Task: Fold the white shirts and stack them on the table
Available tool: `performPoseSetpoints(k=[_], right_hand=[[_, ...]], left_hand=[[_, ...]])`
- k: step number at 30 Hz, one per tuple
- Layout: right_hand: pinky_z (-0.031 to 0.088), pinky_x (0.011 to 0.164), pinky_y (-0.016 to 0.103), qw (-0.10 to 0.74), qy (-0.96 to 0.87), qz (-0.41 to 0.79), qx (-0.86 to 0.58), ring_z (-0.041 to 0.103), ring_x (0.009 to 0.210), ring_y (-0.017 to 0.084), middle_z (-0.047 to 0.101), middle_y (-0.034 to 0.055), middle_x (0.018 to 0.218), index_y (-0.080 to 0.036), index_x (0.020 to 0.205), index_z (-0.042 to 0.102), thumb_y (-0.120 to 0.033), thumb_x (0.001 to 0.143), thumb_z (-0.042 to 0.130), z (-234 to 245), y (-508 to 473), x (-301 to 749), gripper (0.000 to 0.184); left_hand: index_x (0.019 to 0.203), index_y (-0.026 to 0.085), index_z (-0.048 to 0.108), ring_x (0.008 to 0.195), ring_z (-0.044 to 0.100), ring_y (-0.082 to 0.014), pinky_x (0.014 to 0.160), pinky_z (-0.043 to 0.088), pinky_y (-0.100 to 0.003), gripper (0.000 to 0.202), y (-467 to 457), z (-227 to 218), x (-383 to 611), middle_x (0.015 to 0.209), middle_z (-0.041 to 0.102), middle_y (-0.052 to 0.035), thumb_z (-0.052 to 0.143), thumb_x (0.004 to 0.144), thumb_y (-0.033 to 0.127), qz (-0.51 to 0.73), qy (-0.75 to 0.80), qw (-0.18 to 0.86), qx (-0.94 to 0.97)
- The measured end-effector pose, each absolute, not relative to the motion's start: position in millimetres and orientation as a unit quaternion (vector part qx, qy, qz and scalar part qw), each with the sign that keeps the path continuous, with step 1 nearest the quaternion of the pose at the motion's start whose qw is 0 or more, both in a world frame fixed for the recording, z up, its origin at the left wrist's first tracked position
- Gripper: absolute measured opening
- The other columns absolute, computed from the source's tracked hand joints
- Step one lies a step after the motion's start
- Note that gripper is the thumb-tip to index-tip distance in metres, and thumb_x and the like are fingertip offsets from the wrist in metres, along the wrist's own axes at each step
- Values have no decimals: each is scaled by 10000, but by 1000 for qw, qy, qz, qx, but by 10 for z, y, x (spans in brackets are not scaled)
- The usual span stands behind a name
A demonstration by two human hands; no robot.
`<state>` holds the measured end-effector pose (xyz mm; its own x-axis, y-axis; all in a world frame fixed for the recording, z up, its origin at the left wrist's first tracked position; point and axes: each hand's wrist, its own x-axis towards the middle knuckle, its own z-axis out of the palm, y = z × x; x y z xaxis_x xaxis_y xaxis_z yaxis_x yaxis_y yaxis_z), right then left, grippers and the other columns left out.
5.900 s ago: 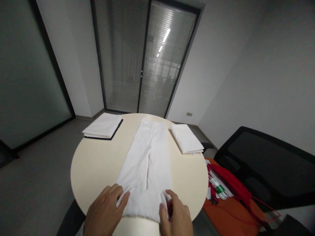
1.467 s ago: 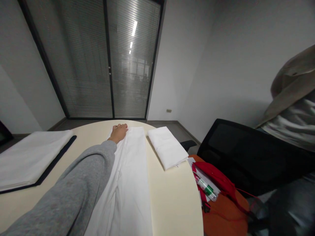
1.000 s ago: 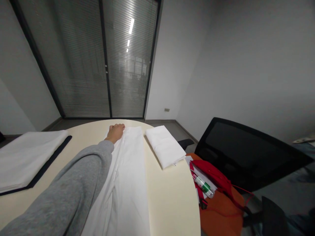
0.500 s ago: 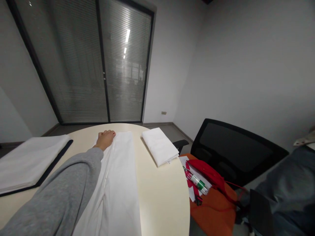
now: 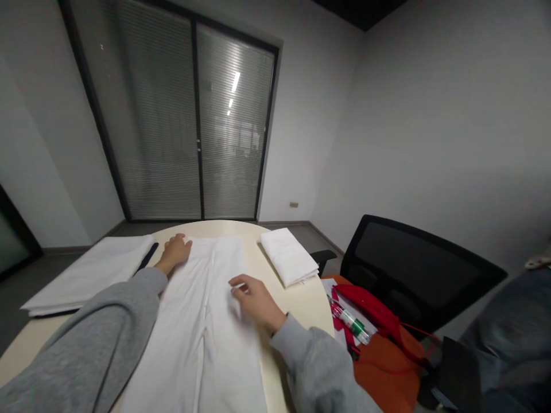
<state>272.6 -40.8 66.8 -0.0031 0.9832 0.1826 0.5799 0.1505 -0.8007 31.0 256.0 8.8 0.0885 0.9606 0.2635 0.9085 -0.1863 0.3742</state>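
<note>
A long white cloth (image 5: 230, 344) lies spread over the round table, with a wrinkled line running down its middle. At its far left corner my left hand (image 5: 174, 252) rests by the edge, fingers a little apart; whether any fabric is between them is hard to see. My right hand (image 5: 258, 304) hovers over the cloth's right side, its fingers bent and its thumb apart, holding nothing. Part of the cloth's left edge is hidden behind my left sleeve. The near end runs out of view at the bottom.
A folded white cloth (image 5: 287, 256) lies at the table's right edge. On the left sits a larger folded white cloth (image 5: 94, 267) over something dark. An office chair (image 5: 413, 287) stands at the right, with a red bag (image 5: 365, 304) and a plastic bottle (image 5: 353, 324) on its seat.
My left hand has moved left, and the cloth's left part is spread wider and flatter. My right hand has come into view over its right side. The head view has shifted.
</note>
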Motion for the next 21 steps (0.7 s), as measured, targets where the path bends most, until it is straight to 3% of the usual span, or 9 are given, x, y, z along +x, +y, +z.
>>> performPoseSetpoints(k=[3,6,10,13,16,21], right_hand=[[480,959,271,378,-592,209,-681,675,1003,158,736,53,1164,-190,1156,693,-147,912,539,529,184,2819,291],[449,1009,288,367,-559,186,-720,648,1122,188,710,108,1232,-152,1251,647,-144,928,491,412,660,2902,359],[464,1010,368,343,-518,168,-766,639,1189,254,697,160,1254,-140,1382,566,-207,934,487,316,1187,2990,459],[495,968,424,326,-501,173,-783,650,1178,305,704,176,1239,-158,1397,559,-294,903,553,253,1552,3052,513],[527,863,377,316,-499,196,-782,695,1053,298,742,155,1126,-171,1238,665,-332,830,640,187,1862,3120,440],[483,661,255,317,-520,234,-758,690,740,207,724,60,768,-168,908,727,-304,755,709,104,2112,3184,206]], left_hand=[[1398,-9,490,1291,583,-380,1100,399,-495,598,2487,-75,262,1293,659,-288,446,940,372,223,656,83,716],[1434,58,478,1273,617,-334,1094,420,-443,584,2481,-189,242,1295,691,-227,468,927,350,241,658,97,707],[1420,193,516,1160,689,-293,951,524,-380,587,2611,-257,192,1253,736,-126,587,861,357,319,652,170,667],[1397,207,546,1040,726,-256,858,559,-336,613,2706,-256,171,1204,746,-101,649,800,295,387,624,250,631],[1362,188,581,951,736,-212,795,574,-291,589,2719,-196,175,1163,744,-90,650,779,235,452,548,354,608],[1339,160,613,1006,737,-210,844,597,-291,584,2618,-26,190,1182,744,-109,681,759,182,508,460,481,548]])
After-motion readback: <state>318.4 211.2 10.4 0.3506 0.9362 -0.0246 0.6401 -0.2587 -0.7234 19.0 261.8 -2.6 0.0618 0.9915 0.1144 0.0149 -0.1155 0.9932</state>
